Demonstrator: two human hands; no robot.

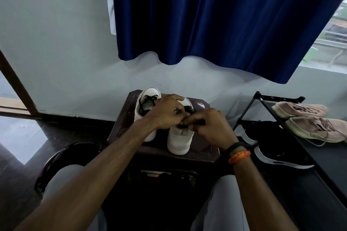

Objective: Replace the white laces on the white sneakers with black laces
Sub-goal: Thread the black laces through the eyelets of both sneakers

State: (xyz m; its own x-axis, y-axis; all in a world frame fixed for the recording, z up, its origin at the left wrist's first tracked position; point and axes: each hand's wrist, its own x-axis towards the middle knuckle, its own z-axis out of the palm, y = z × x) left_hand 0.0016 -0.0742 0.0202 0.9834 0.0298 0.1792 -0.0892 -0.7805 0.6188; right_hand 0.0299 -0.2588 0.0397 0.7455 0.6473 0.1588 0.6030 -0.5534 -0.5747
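Note:
Two white sneakers stand on a dark brown stool point(195, 153), heels toward me. The left sneaker point(145, 99) has a black lace point(150, 98) threaded through its eyelets. Over the right sneaker point(180, 137) both hands meet. My left hand point(167, 112) curls its fingers round a black lace point(188, 109) above the shoe's tongue. My right hand point(210, 127) pinches the same lace near the top eyelets. The hands hide most of this shoe's lacing. No white lace is in view.
A black shoe rack point(277, 99) stands at the right with beige sneakers point(309, 124) on top and black shoes point(277, 148) below. A blue curtain point(216, 17) hangs on the wall behind the stool. A dark round bin point(62, 157) sits by my left knee.

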